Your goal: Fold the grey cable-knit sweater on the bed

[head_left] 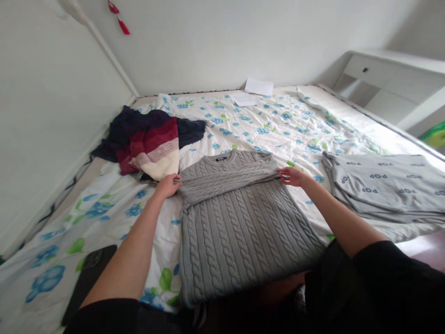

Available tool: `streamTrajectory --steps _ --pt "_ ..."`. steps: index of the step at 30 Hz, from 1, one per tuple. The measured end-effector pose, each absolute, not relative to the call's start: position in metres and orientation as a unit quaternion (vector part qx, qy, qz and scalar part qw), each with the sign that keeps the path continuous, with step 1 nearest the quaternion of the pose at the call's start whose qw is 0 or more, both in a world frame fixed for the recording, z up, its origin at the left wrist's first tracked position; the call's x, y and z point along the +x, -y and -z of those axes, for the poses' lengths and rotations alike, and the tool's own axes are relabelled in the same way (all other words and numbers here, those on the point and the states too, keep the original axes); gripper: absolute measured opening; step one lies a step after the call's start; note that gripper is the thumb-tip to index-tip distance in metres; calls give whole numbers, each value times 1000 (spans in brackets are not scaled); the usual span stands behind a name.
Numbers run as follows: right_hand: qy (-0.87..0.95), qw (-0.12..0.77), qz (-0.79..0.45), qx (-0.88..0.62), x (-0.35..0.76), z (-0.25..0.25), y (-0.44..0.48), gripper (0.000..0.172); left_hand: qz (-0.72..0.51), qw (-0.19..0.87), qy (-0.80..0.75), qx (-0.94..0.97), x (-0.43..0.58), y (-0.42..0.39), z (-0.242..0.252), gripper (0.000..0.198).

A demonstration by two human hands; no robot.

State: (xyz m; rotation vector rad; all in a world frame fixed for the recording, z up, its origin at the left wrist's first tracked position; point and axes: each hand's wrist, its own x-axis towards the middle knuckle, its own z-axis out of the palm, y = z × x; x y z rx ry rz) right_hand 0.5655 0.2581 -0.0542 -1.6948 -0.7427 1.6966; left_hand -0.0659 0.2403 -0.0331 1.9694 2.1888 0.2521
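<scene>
Though half-open, left hand (167, 185) and right hand (290, 176) on gray sweater (236, 232)

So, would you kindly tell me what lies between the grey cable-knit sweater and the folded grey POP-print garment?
The head view shows the right hand and the floral bedspread there.

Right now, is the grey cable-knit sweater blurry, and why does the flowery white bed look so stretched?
In the head view, the grey cable-knit sweater looks fairly sharp, its braids easy to see; the flowery white bed seems stretched because the wide view bends things near the edges; the light is soft, without hard glare; the black clothing at the bottom shows as a dark shape.
</scene>
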Motion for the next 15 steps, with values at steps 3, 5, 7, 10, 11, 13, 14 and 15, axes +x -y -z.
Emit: streamTrajectory --steps 3,5,7,10,11,13,14,15 --pt "310 262 -606 -684 565 55 -256 16 -90 53 -732 674 -50 -233 18 38" --pt "340 256 -598 -679 563 53 -253 18 -93 27 -717 690 -35 -227 5 37" --pt "367 261 -613 -650 559 52 -250 21 -78 36 -686 723 -19 -217 -5 31" --pt "375 279 -630 -620 552 52 -245 27 -20 89 -630 771 2 -190 -8 33" --pt "372 285 -631 -618 551 52 -245 29 0 102 -618 779 7 -178 -6 32" --pt "366 291 -628 -622 549 51 -247 28 28 107 -613 783 11 -158 0 26" --pt "365 293 -626 -624 550 50 -249 26 34 101 -618 779 11 -151 3 24" --pt "366 292 -623 -627 553 48 -251 24 37 95 -627 772 9 -147 6 25"
